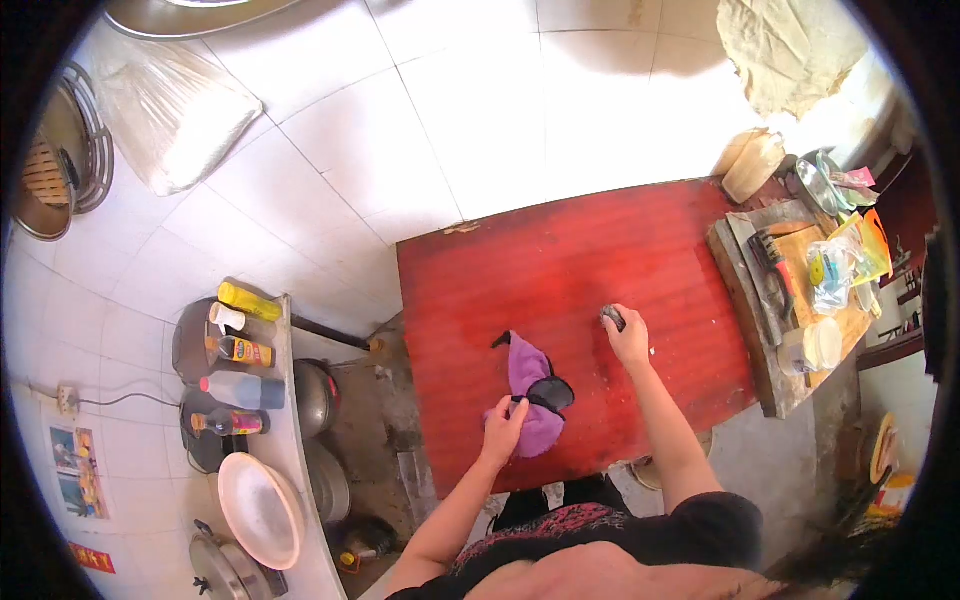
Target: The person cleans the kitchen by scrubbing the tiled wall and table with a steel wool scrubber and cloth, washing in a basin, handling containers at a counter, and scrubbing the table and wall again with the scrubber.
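Observation:
On the red tabletop (480,290) lies a purple cloth item with black parts (540,430), near the front edge. The fingers of my left hand (503,430) are closed on its left side, by a black strip. A round black piece rests on the purple fabric just right of those fingers. Farther right, my right hand (628,337) is closed around a small dark object (613,318), held over the table. What that object is cannot be made out.
At the right, a wooden board (790,250) bears a brush, jars and plastic bags. A plastic jug (753,168) stands at the back right corner. To the left, a shelf holds bottles (245,390), a pale basin (262,510) and a metal pot (225,568).

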`<action>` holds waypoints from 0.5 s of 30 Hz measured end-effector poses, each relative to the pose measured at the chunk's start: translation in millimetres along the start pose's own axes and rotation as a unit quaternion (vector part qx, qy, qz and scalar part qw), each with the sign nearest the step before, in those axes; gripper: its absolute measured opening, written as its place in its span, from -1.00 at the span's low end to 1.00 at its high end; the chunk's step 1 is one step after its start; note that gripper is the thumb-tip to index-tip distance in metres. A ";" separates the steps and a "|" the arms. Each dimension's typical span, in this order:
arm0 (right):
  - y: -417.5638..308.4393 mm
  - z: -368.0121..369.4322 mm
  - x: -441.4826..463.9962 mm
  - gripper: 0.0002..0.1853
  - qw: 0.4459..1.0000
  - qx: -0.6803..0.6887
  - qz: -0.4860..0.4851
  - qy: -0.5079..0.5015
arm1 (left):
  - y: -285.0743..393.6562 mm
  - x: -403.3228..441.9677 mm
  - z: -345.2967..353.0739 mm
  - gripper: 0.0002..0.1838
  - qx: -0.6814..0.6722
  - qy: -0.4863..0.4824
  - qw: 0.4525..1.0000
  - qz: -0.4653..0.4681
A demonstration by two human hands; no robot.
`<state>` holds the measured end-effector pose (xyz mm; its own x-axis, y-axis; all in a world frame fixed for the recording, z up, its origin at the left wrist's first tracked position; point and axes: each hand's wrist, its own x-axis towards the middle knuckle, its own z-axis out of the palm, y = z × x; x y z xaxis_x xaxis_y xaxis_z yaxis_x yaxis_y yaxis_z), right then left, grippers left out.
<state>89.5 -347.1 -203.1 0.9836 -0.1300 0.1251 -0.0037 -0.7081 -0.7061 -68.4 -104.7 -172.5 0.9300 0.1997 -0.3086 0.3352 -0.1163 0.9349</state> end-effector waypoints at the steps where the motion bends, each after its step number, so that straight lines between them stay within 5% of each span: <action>1: -3.6 -7.4 -7.1 -0.67 1.000 0.009 0.000 0.001 | 4.6 0.0 -1.3 -0.67 -0.082 -0.025 0.995 -0.050; 3: -10.9 -18.6 -22.4 -0.67 1.000 0.029 -0.001 0.002 | 18.8 2.8 0.7 -0.67 -0.188 -0.002 0.978 -0.087; 5: -8.6 -24.1 -34.3 -0.67 0.998 0.064 0.021 0.010 | 32.1 18.5 -14.3 -0.59 -0.135 0.031 0.989 -0.054; 7: -10.9 -28.8 -45.9 -0.66 0.991 0.121 0.054 0.004 | 11.5 45.8 -30.2 -0.65 0.156 0.167 0.964 0.139; 9: -27.2 -34.3 -58.3 -0.64 0.975 0.195 0.101 -0.019 | 21.1 46.6 -42.6 -0.64 0.234 0.191 0.942 0.145; 12: -89.4 -32.2 -89.9 -0.56 0.971 0.227 0.053 -0.061 | 33.8 25.7 -25.5 -0.62 -0.077 0.030 0.996 0.018; 13: -103.0 -23.4 -101.1 -0.55 0.974 0.212 -0.005 -0.080 | 59.5 8.6 -17.2 -0.61 -0.225 -0.031 0.966 -0.126; 15: -124.3 -4.3 -124.9 -0.49 0.952 0.232 -0.076 -0.185 | 42.7 -4.5 -15.9 -0.60 -0.301 -0.075 0.938 -0.156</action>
<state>-33.7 -245.8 -128.0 0.9630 0.2635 0.0567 0.1392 -0.3058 -0.9419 -60.6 -95.1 -128.3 0.8268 -0.0107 -0.5623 0.4900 0.5044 0.7110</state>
